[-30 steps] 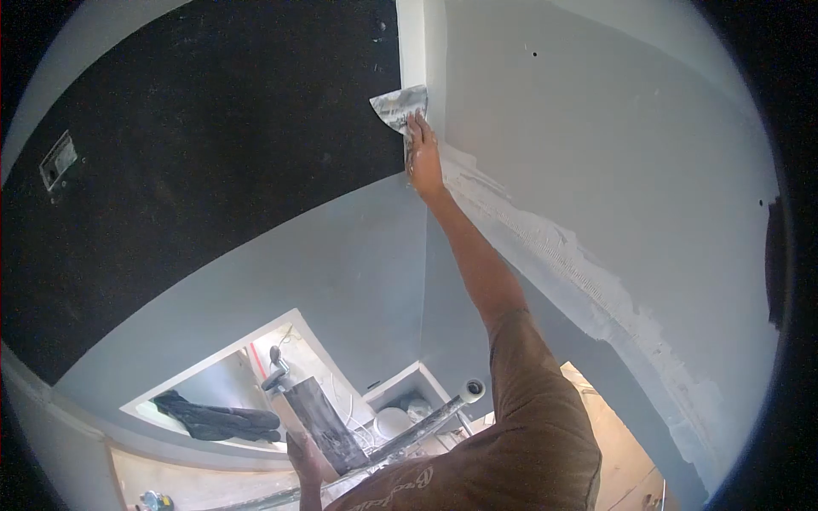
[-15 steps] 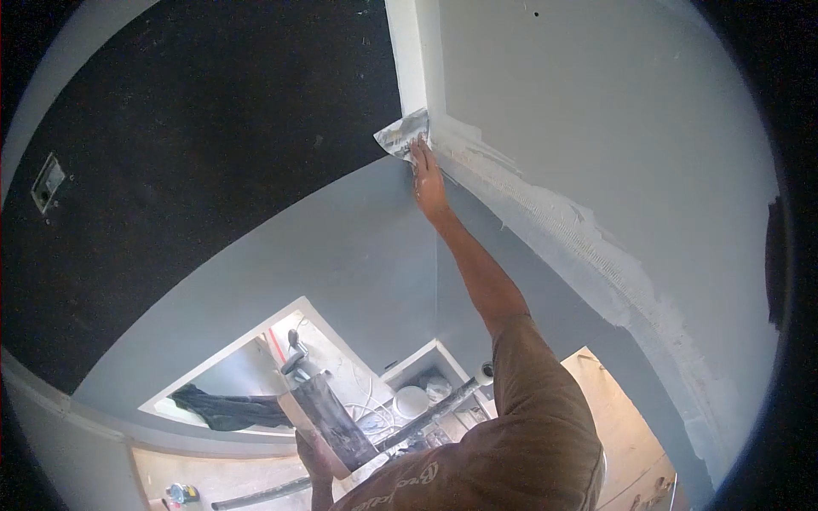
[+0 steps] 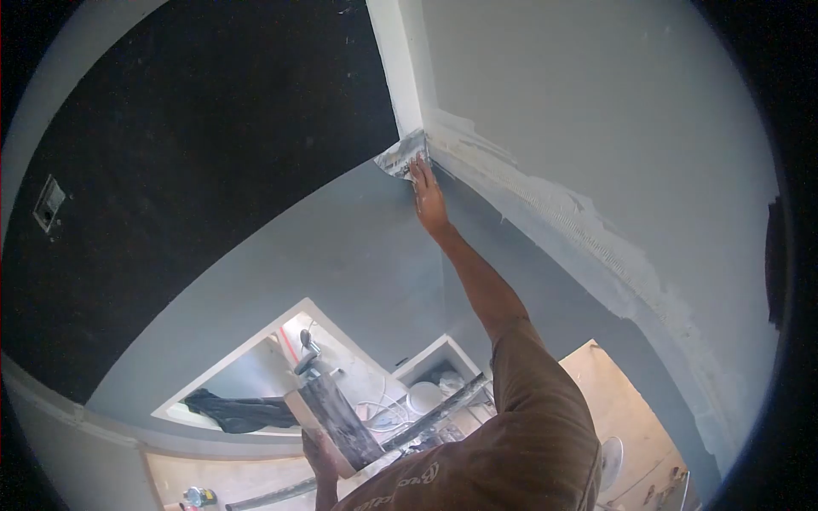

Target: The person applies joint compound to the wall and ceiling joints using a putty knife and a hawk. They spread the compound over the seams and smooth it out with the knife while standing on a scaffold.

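Note:
My right hand (image 3: 429,198) is raised high and closed on a wide taping knife (image 3: 399,160) smeared with white compound. Its blade lies against the upper corner, where the black surface, the white strip (image 3: 397,60) and the grey surfaces meet. Low in the view, my left hand (image 3: 319,456) grips a long mud pan (image 3: 342,419) with compound smears on its dark side; part of this hand is hidden behind the pan. From the corner a band of white compound (image 3: 545,213) with a ridged middle runs down to the right.
An electrical box (image 3: 48,204) is set in the black surface. Below are a white-framed opening (image 3: 230,362) with dark cloth (image 3: 243,412) draped in it, a white bucket (image 3: 423,397), cables, and long dark poles (image 3: 439,413). A wooden panel (image 3: 609,392) is at lower right.
My view has tilted slightly, so the corner, the taping knife and my right hand appear a little lower. Both hands keep their hold, and the blade stays at the corner.

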Demonstrator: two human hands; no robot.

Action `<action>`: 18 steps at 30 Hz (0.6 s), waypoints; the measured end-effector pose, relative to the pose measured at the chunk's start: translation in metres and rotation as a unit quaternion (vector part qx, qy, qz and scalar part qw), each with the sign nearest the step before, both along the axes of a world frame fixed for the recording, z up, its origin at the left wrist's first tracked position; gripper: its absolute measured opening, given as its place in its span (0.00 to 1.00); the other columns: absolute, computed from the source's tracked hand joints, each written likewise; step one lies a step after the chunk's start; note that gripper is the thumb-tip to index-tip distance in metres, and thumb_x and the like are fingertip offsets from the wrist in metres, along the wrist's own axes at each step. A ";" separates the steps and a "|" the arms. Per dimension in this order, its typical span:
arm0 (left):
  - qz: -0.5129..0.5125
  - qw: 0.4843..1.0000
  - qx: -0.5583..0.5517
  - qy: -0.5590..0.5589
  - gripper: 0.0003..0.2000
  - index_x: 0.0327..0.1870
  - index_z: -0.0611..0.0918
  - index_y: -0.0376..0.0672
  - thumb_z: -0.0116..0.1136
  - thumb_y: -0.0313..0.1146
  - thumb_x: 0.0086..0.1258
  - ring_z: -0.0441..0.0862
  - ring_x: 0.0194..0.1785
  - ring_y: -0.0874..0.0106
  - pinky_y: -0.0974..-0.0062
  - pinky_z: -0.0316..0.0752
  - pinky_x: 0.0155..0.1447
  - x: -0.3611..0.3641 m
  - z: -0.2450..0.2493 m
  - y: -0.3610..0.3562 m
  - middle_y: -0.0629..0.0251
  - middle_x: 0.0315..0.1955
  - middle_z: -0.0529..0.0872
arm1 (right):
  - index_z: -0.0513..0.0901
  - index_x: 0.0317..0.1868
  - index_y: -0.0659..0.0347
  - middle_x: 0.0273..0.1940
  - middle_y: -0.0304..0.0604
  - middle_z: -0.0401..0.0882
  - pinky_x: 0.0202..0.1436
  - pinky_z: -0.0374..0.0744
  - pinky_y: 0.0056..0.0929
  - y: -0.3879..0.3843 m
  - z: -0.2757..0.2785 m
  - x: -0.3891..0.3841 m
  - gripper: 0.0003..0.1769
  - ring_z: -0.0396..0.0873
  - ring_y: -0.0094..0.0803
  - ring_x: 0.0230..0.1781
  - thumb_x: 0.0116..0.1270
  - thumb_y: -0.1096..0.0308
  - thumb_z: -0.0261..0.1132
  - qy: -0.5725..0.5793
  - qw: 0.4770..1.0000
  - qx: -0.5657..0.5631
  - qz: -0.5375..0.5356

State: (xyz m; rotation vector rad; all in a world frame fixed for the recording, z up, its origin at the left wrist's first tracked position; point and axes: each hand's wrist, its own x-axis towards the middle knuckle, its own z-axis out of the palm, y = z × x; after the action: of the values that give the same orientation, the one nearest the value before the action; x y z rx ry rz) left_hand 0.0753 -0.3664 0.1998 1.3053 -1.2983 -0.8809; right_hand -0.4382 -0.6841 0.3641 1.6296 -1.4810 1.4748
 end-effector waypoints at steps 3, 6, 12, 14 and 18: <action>-0.014 1.000 0.008 0.015 0.18 0.61 0.73 0.34 0.51 0.38 0.79 0.76 0.44 0.68 0.68 0.73 0.49 -0.003 0.011 0.001 0.61 0.42 0.79 | 0.67 0.74 0.61 0.78 0.52 0.57 0.74 0.70 0.45 0.005 -0.001 -0.004 0.34 0.65 0.57 0.73 0.67 0.85 0.56 -0.004 1.000 0.013 0.001; -0.032 0.998 0.054 0.022 0.24 0.72 0.69 0.36 0.53 0.34 0.78 0.75 0.60 0.68 0.68 0.70 0.64 -0.007 0.020 -0.013 0.59 0.58 0.79 | 0.66 0.74 0.61 0.78 0.52 0.57 0.74 0.70 0.45 -0.006 -0.005 -0.013 0.34 0.65 0.57 0.72 0.67 0.85 0.56 -0.012 1.000 0.020 0.021; -0.039 0.994 0.089 0.050 0.25 0.70 0.71 0.36 0.55 0.40 0.77 0.75 0.59 0.65 0.65 0.69 0.65 -0.024 0.015 -0.059 0.58 0.57 0.79 | 0.65 0.75 0.60 0.77 0.53 0.58 0.74 0.69 0.46 0.000 -0.001 -0.023 0.36 0.65 0.57 0.73 0.65 0.86 0.57 -0.004 0.998 0.052 0.028; -0.016 0.998 0.064 0.011 0.24 0.69 0.72 0.37 0.56 0.41 0.77 0.76 0.58 0.65 0.65 0.69 0.64 -0.038 -0.009 -0.090 0.58 0.55 0.80 | 0.64 0.75 0.60 0.77 0.53 0.58 0.75 0.69 0.46 -0.005 -0.012 -0.035 0.38 0.64 0.57 0.73 0.64 0.87 0.58 0.001 0.996 0.077 0.042; -0.089 0.946 0.178 0.255 0.21 0.66 0.74 0.38 0.52 0.42 0.79 0.81 0.54 0.66 0.65 0.75 0.60 -0.100 -0.007 -0.155 0.59 0.51 0.82 | 0.61 0.77 0.60 0.76 0.46 0.63 0.72 0.70 0.40 -0.009 -0.070 -0.054 0.28 0.67 0.41 0.73 0.82 0.61 0.52 -0.097 0.964 0.093 0.229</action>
State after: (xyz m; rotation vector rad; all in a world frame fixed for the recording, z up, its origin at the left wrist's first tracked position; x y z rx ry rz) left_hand -0.0251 -0.5211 0.1926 1.1283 -0.8758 -1.5222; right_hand -0.4920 -0.6936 0.2939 2.0991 -1.4421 1.8302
